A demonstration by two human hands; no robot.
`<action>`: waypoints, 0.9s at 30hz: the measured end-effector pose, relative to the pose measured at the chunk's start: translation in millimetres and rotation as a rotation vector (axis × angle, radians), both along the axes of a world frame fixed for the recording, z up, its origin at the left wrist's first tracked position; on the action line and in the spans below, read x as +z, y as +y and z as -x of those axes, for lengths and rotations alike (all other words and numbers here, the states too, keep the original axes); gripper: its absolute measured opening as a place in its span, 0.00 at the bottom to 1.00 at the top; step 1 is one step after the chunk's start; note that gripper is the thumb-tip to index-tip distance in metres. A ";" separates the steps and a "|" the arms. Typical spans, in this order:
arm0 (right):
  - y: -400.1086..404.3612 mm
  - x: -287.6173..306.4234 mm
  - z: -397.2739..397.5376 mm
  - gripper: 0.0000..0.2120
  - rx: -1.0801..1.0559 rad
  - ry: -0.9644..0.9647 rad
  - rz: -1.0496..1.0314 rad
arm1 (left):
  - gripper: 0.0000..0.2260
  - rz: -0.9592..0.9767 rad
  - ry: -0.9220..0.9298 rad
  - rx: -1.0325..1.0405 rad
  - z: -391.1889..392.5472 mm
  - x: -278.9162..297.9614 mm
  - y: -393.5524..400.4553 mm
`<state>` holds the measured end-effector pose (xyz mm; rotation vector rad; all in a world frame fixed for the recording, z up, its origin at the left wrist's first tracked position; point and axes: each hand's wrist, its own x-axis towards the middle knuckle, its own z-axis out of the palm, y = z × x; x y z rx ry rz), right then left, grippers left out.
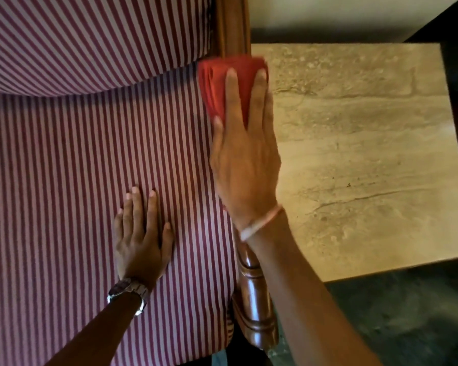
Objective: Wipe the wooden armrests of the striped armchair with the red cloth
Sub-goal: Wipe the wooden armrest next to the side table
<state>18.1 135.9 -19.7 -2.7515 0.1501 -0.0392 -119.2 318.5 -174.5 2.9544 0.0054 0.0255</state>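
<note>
The right hand point(245, 165) lay flat along the right wooden armrest point(255, 294) of the striped armchair point(90, 143), its fingers spread and pressing the folded red cloth point(222, 85) down near the far end of the rail, where the rail met the chair back. It was a palm-down press and not a closed grip; whether the thumb hooked under the cloth's edge could not be told, since the cloth was somewhat blurred. The left hand point(140, 241) was open, holding nothing, resting flat on the seat cushion point(64, 207) just beside the armrest, apparently as a brace.

The likeliest trouble lay in the cloth being held only by downward pressure. On a hard pull or a lightened palm it could bunch, slide out from under the fingers and drop off the narrow rail, either onto the cushion or down the gap beside the stone-topped side table point(354, 154), which stood close against the chair. The rail was narrow and rounded, so a hand drifting sideways would rub upholstery or knuckles against the table edge instead of wood. The turned front post near the wrist, with its grooves, looked easy to skip with a flat stroke. The other armrest was out of view, so its state could not be judged.
</note>
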 end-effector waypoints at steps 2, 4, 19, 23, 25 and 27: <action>-2.6 3.2 45.3 0.30 0.047 0.027 0.062 | 0.30 0.000 0.012 0.001 -2.7 -0.5 -0.2; -4.4 2.9 70.0 0.31 0.124 0.035 0.143 | 0.30 -0.011 0.007 0.002 -1.2 -2.5 0.6; -6.1 -2.6 47.0 0.29 -0.015 0.049 0.035 | 0.30 0.003 0.018 -0.013 0.9 -9.6 4.8; 2.4 -0.7 -13.2 0.31 0.028 0.015 0.061 | 0.30 -0.020 0.026 -0.001 0.7 -6.5 4.3; 2.5 1.9 -4.9 0.31 0.019 0.037 0.036 | 0.30 -0.012 0.023 0.002 -1.1 -4.2 3.4; 1.7 7.4 31.7 0.29 0.027 0.013 0.072 | 0.30 -0.010 0.014 -0.005 -2.3 -4.5 2.3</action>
